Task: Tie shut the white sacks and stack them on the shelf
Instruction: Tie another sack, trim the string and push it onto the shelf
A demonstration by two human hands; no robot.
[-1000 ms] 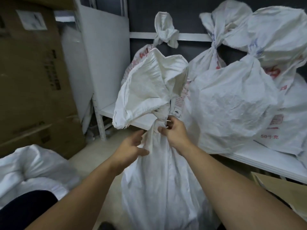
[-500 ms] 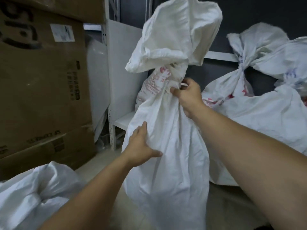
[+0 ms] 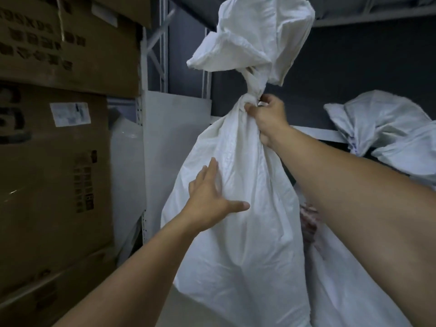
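A tall white sack (image 3: 243, 232) hangs in mid-air in front of me, knotted at its neck with the loose top flaring above the knot. My right hand (image 3: 269, 119) grips the neck just under the knot and holds the sack up. My left hand (image 3: 210, 199) lies flat against the sack's left side, fingers straight and spread. Other tied white sacks (image 3: 387, 128) lie on the white shelf (image 3: 316, 132) at the right, partly hidden behind my right arm.
Stacked brown cardboard boxes (image 3: 54, 161) fill the left side. A white shelf upright and side panel (image 3: 169, 149) stand just left of the sack. Another white sack (image 3: 349, 279) sits low at the right behind the lifted one.
The sack has risen steadily, lifted by my right hand at the knot. My left hand slid from the neck down to the sack's side. My view tilted upward.
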